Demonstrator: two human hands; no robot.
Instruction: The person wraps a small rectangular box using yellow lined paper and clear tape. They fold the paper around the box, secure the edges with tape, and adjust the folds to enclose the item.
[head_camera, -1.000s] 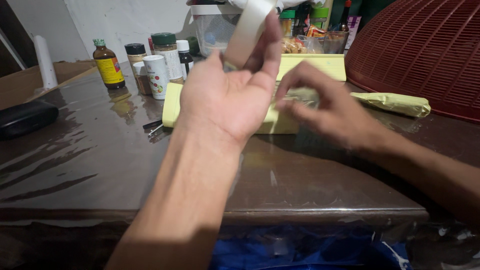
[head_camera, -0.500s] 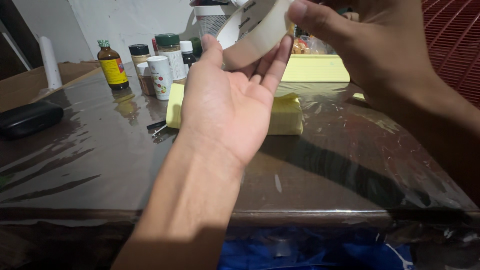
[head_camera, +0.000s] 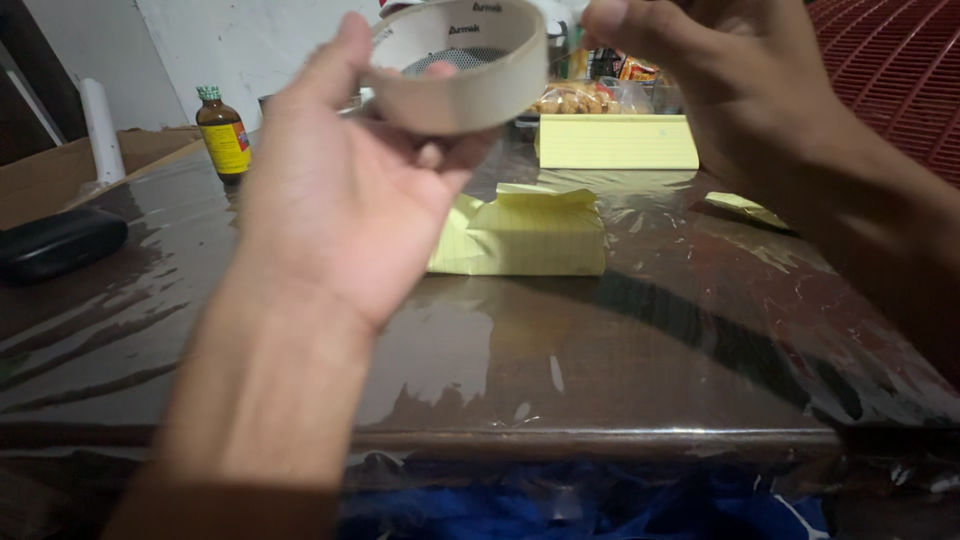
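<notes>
Table (head_camera: 650, 340): We look down on a dark brown tabletop under a glossy clear plastic sheet that wrinkles and catches the light across the whole width of the view.
Red cover (head_camera: 895, 85): At the far right we see a red slatted dome resting on the table, cut off by the edge of the view.
Left hand (head_camera: 345, 200): We see it raised above the table, palm toward the camera, thumb and fingers curled about the tape roll and gripping it from below and behind.
Right hand (head_camera: 720, 70): It is lifted at the upper right, near the roll; its fingertips pinch together just beside the roll's rim, and we cannot tell whether they hold a strip of tape.
Folded yellow paper (head_camera: 525, 235): A creased sheet of lined yellow paper lies on the table behind the left hand.
Yellow pad (head_camera: 615, 142): A flat lined pad lies farther back, beyond the folded sheet.
Tape roll (head_camera: 460, 65): The pale cardboard-coloured ring is held in the air at the top centre, its open core facing us.
Black case (head_camera: 55, 245): A dark flat object rests at the left edge.
Brown bottle (head_camera: 223, 135): A small bottle with a yellow label and a green cap stands upright at the far left.
</notes>
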